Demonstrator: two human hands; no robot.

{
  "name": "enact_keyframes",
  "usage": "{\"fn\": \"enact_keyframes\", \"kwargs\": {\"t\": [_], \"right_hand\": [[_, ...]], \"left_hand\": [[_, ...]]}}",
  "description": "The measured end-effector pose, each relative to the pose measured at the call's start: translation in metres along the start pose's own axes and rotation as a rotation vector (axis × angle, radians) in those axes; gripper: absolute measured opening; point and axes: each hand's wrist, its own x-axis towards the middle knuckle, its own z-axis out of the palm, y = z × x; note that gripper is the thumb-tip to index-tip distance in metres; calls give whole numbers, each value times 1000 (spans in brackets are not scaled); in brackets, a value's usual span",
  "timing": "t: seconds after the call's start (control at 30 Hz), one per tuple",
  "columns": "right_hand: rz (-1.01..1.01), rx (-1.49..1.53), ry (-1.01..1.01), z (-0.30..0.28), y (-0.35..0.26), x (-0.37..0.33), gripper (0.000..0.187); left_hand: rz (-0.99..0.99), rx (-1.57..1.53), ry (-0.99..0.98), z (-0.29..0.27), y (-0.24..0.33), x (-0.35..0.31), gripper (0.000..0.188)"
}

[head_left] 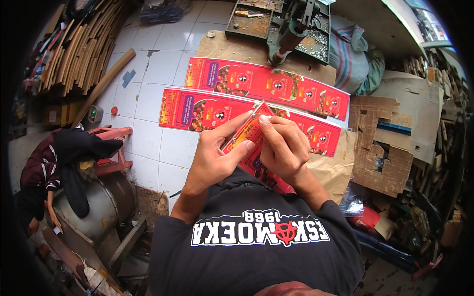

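Observation:
A red printed banner strip [246, 132] with yellow and purple panels is held up in front of my chest. My left hand [212, 155] is closed around its left edge, with the thumb on top. The fingers of my right hand [284, 145] pinch the strip near its upper corner, close to a small metal eyelet [255, 117]. A second eyelet [234, 140] shows by my left thumb. The strip's lower part hangs toward my lap, partly hidden by my right hand. Beyond my hands lie two similar strips, the nearer one [177, 109] partly covering the farther one [256, 81].
A dark hand press [291, 37] stands at the far side, flanked by compartment trays [251, 23] of small metal parts. Stacked wooden strips [74, 54] fill the far left. Another person [37, 172] is beside a metal drum [91, 200]. Cut cardboard [363, 143] lies at right.

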Motion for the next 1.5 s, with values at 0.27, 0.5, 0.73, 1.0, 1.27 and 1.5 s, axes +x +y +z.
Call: {"fn": "enact_keyframes", "kwargs": {"t": [0.27,0.5,0.73,1.0,1.27,1.5], "right_hand": [[-110,-76,-83,-2,-1,-1,46],[-184,-92,-177,-4,1,-1,47],[-88,28,-113,-5,8,6,40],[278,137,57,2,0,10,30],[193,253,13,0,-14,13,31],[161,248,31,-3,-22,15,32]], "left_hand": [[55,112,-6,-2,0,-5,52],[61,124,4,-3,-2,-8,51],[-53,-47,-23,-2,-2,-5,58],[-63,-228,80,-3,-6,0,45],[23,-181,269,7,-9,-2,29],[193,-148,306,12,-18,-2,39]]}}
